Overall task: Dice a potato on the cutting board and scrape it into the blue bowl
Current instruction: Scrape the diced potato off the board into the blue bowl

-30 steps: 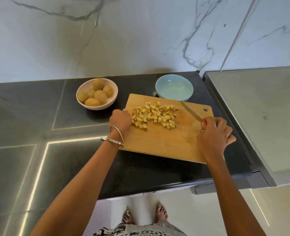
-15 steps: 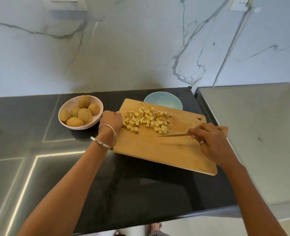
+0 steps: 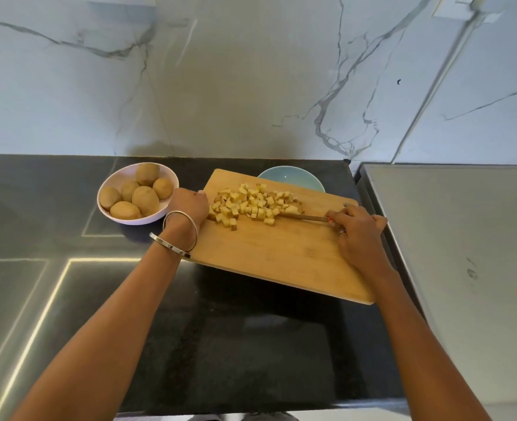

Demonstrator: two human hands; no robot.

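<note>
I see the round white bowl [image 3: 105,205] holding whole brown potatoes [image 3: 145,199]; the pale blue bowl [image 3: 293,175] sits behind the wooden cutting board [image 3: 281,256], which carries the diced potato [image 3: 251,205]. My left hand [image 3: 189,205] grips the board's edge; my right hand [image 3: 357,235] has its fingers wrapped round the steel knife [image 3: 304,218], blade against the dice.

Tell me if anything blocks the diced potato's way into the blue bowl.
Nothing visible does. The potato pieces lie near the cutting board's far edge, which overlaps the blue bowl; the knife lies on their near side.
</note>
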